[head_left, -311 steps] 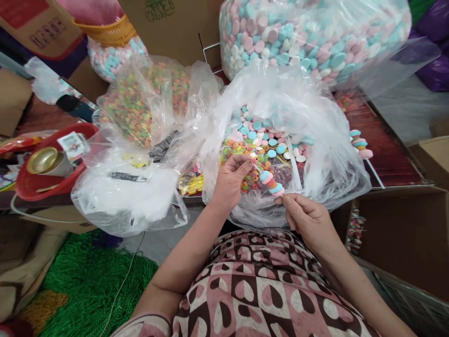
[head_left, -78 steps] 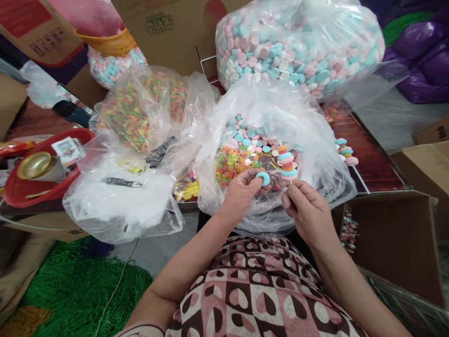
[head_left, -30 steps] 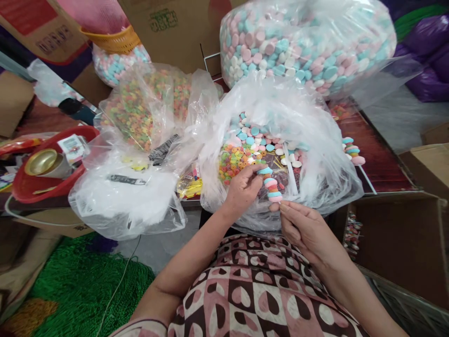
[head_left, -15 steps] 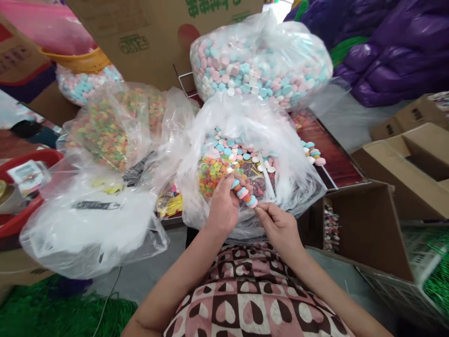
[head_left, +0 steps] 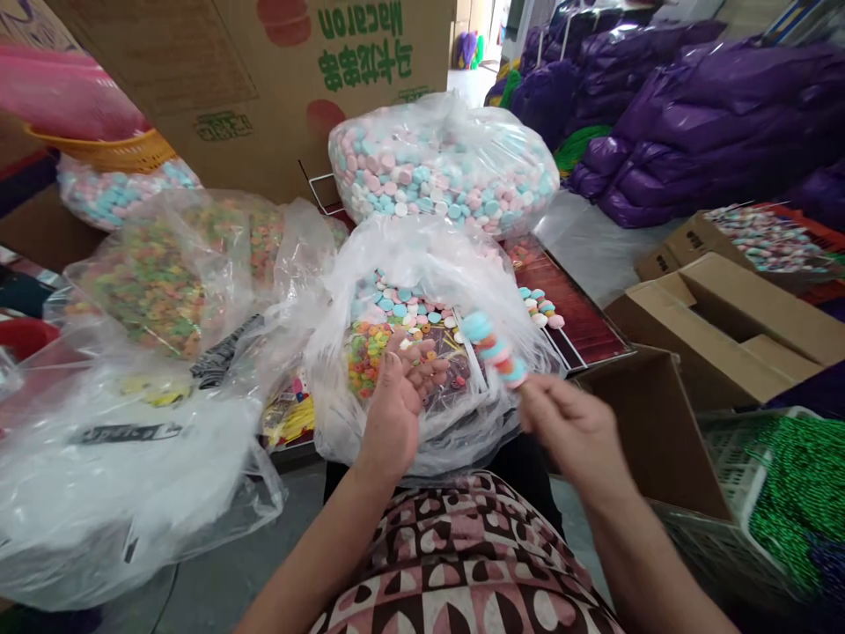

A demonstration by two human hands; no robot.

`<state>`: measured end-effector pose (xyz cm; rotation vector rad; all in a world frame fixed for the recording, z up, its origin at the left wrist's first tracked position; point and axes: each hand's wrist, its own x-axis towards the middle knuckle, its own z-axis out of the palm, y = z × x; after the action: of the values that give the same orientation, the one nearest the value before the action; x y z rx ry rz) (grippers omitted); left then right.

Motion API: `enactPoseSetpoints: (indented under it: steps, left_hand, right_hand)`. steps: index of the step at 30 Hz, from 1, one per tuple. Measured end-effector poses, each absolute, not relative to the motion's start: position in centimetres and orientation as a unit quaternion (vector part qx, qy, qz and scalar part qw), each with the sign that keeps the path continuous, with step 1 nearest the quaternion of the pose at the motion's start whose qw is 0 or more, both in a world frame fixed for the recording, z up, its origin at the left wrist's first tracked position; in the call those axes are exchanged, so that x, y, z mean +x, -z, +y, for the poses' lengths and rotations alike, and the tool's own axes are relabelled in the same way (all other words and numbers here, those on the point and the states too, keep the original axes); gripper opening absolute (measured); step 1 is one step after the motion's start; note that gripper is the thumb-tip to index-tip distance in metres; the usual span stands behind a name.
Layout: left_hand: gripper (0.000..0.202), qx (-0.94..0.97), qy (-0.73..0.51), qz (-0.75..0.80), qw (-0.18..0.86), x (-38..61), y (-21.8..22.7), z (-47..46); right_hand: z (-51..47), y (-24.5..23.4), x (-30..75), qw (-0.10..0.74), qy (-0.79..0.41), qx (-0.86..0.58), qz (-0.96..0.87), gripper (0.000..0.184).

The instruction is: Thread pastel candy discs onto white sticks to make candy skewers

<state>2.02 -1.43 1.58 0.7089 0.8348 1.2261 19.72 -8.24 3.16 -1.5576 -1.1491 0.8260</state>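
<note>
My right hand (head_left: 569, 427) is closed on the lower end of a stick, a candy skewer (head_left: 496, 350) stacked with pastel blue, pink and orange sweets, held up and blurred by motion. My left hand (head_left: 398, 392) rests in the open clear plastic bag (head_left: 422, 264) in front of me, fingers curled over small loose sweets. That bag holds pastel round sweets and small coloured ring sweets. A second finished skewer (head_left: 540, 306) lies on the dark red tray (head_left: 581, 319) beside the bag.
A big closed bag of pastel sweets (head_left: 444, 167) stands behind. Bags of coloured rings (head_left: 165, 273) and crumpled plastic lie at left. Open cardboard boxes (head_left: 719, 317) stand at right, with a basket of green strands (head_left: 792, 493) and purple bags (head_left: 693, 132) beyond.
My right hand has swung the loaded skewer up and to the right, away from my left hand, which stayed in the bag. The view has turned right.
</note>
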Motion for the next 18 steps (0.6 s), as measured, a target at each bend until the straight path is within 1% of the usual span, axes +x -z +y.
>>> enactPoseSetpoints:
  steps: [2,3,5,7,9,11,12,14,16,18]
  left_hand:
    - [0.05,0.346,-0.546,0.396,0.652,1.2,-1.1,-1.2]
    - [0.047,0.357,-0.543,0.41,0.64,0.8,-0.9,-1.1]
    - [0.039,0.37,-0.534,0.429,0.628,0.1,-0.4,-1.0]
    - [0.031,0.374,-0.53,0.432,0.626,-0.5,-0.2,-1.0]
    - [0.026,0.372,-0.539,0.43,0.622,-0.9,-0.2,-1.1]
    - [0.023,0.37,-0.547,0.428,0.617,-1.4,-0.3,-1.0]
    - [0.022,0.371,-0.55,0.425,0.615,-1.6,-0.3,-0.9]
    - [0.022,0.374,-0.559,0.423,0.607,-2.0,-0.3,-0.7]
    - [0.021,0.38,-0.568,0.425,0.594,-2.0,-0.2,-0.6]
    - [0.019,0.384,-0.57,0.43,0.585,-1.7,0.2,-0.6]
  right_hand:
    - [-6.9,-3.7,23.3,0.506,-0.226,-0.718,-0.422,0.027]
    - [-6.0,-3.5,25.1,0.494,-0.173,-0.747,-0.41,0.026]
    - [-3.9,-2.5,28.5,0.428,-0.08,-0.791,-0.431,0.029]
    - [-2.1,-1.0,30.9,0.386,-0.064,-0.804,-0.448,0.028]
    - [-0.8,0.4,32.4,0.257,-0.041,-0.843,-0.47,0.033]
    - [-0.2,1.0,33.0,0.176,-0.045,-0.859,-0.479,0.035]
    - [-0.3,1.1,33.2,0.157,-0.048,-0.861,-0.481,0.035]
    - [-0.9,0.5,33.2,0.146,-0.042,-0.859,-0.49,0.033]
    - [-2.0,-0.4,32.6,0.16,-0.01,-0.859,-0.487,0.036]
    - [-3.3,-1.4,31.0,0.222,0.002,-0.845,-0.487,0.042]
